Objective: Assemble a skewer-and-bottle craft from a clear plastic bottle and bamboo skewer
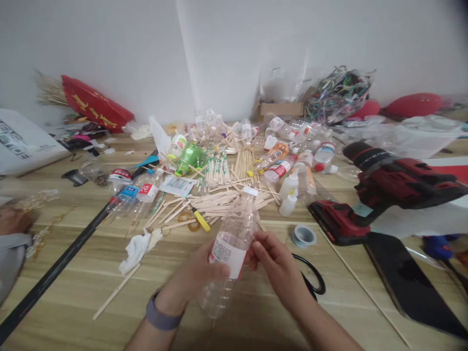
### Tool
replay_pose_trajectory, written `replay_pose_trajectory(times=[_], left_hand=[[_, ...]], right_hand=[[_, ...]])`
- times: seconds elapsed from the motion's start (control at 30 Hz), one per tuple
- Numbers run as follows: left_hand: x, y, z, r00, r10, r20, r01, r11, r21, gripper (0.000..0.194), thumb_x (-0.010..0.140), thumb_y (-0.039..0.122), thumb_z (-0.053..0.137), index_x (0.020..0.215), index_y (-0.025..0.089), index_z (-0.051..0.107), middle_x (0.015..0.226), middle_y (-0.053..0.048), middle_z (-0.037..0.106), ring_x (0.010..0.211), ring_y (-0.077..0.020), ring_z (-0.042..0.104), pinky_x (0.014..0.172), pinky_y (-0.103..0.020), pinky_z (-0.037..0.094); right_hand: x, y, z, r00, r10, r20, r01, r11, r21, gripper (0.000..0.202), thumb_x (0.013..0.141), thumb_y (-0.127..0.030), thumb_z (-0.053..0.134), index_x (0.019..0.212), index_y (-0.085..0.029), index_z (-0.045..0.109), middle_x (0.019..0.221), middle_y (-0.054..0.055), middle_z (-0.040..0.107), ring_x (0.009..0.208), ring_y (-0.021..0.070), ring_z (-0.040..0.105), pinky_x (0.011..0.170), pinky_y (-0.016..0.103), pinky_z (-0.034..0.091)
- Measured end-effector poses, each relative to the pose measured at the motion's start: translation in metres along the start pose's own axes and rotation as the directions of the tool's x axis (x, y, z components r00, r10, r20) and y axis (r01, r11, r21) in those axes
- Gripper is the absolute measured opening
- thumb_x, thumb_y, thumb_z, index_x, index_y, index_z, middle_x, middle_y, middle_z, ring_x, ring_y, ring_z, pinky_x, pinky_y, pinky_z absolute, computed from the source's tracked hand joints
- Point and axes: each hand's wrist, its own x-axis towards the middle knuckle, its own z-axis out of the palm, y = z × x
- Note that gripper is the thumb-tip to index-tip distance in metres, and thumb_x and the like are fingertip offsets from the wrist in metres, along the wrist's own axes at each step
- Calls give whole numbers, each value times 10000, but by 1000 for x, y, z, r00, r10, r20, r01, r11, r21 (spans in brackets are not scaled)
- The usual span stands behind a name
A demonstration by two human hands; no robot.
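A clear plastic bottle (237, 219) with a white cap and a white and red label is tilted over the wooden table (146, 297), its cap pointing away from me. My left hand (197, 273) is wrapped round its lower half, the thumb lying on the label. At the bottle's right side, my right hand (274, 258) has its thumb and fingers pinched together near the label's edge. Whatever that pinch holds, if anything, is too small to make out. Behind the bottle lie many flat wooden sticks (215, 204) and a yellow-handled tool (201, 220).
A red and black power drill (395, 180) and a black phone (409, 278) are at the right. Behind my right hand sits a grey spool (304, 235). A long black bar (73, 258) crosses the left side. Another person's hand (14, 220) is at the left edge.
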Motion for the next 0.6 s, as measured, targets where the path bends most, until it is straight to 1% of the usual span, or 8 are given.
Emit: replay_pose_trajectory(times=[0.07,0.13,0.2,0.3,0.37,0.43,0.53,0.6], left_hand=[[-1,0,-3,1000,12,-21,-12,1000,-12,598,518,527,844,980,175,699,784,-36,688,726,-195,595,679,-279,429],[-2,0,-8,998,34,-58,-36,999,-39,577,527,534,836,954,174,694,757,-29,684,698,-186,603,673,-279,439],[-4,1,-13,993,51,-104,-60,995,-83,537,554,531,822,928,170,688,770,-38,693,665,-180,618,651,-277,447],[-6,2,-18,986,55,-157,-78,986,-147,519,548,505,834,918,175,682,798,-47,705,661,-185,642,626,-266,451],[-6,2,-20,986,50,-161,-74,985,-153,539,521,494,854,925,180,684,797,-47,711,680,-195,654,620,-262,454],[-6,1,-22,987,50,-152,-70,989,-128,553,507,484,866,933,178,690,794,-48,715,695,-203,660,624,-265,458],[-7,-2,-27,986,50,-161,-73,987,-142,545,530,482,857,957,182,699,832,-52,727,723,-211,670,655,-279,478],[-7,-3,-32,975,44,-218,-89,975,-202,516,557,493,837,950,187,703,861,-53,736,736,-212,678,686,-292,499]], right_hand=[[1,3,-5,1000,10,1,-10,998,-64,416,766,-603,650,724,-192,604,542,-31,509,499,125,454,506,260,354],[2,5,-13,1000,2,-30,-4,998,-70,439,784,-603,633,635,-200,542,526,-40,459,502,116,399,503,254,320],[4,6,-22,995,-26,-95,21,998,-57,445,840,-602,566,643,-210,491,561,-50,411,524,114,352,511,249,296],[5,3,-32,984,-53,-168,45,998,-54,399,881,-573,530,706,-216,493,600,-58,363,542,115,310,508,242,268],[4,-1,-35,982,-65,-179,50,995,-87,392,849,-575,579,714,-210,531,596,-49,395,552,118,348,513,241,292],[5,-6,-37,979,-63,-196,45,995,-92,390,791,-588,641,743,-205,584,626,-22,493,573,130,432,523,246,351],[8,-12,-42,955,-17,-296,29,999,36,373,754,-564,693,829,-205,630,654,-13,568,503,106,449,451,222,358],[11,-16,-49,915,28,-402,61,976,208,343,709,-502,760,776,-196,621,634,-30,558,456,71,409,389,187,322]])
